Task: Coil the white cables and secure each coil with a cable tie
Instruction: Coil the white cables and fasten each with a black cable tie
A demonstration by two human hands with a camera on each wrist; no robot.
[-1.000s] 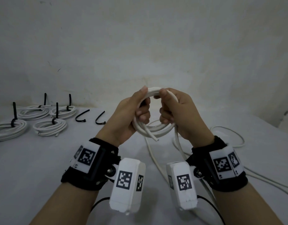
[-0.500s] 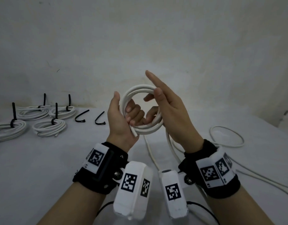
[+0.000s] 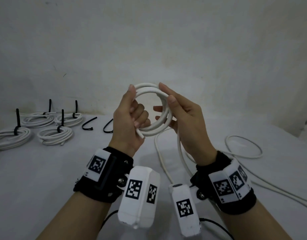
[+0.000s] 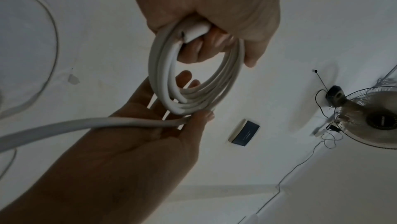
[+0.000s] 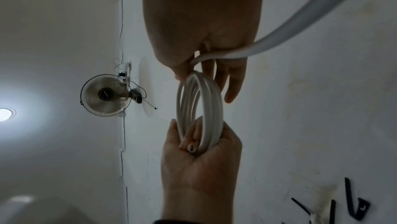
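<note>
I hold a coil of white cable point(image 3: 145, 85) upright above the table. My left hand point(image 3: 135, 104) grips its left side, fingers curled through the ring, with the cut cable end point(image 3: 140, 135) poking out below. My right hand point(image 3: 166, 94) pinches the cable at the coil's right side between thumb and nearly straight fingers. The loose tail point(image 3: 181, 153) drops from that hand to the table. The left wrist view shows the coil point(image 4: 163, 81) and the right thumb point(image 4: 201, 115) pressing the tail. The right wrist view shows the coil point(image 5: 212, 102) edge-on.
Several finished coils with black ties point(image 3: 55, 135) lie at the far left of the white table point(image 3: 45, 170). Two loose black cable ties point(image 3: 87, 124) lie beside them. More white cable loops point(image 3: 244, 146) on the table at the right. A wall stands close behind.
My right hand let go of the coil's top, spread its fingers and now pinches the cable on the coil's right side. My left hand has raised the coil and turned it more upright.
</note>
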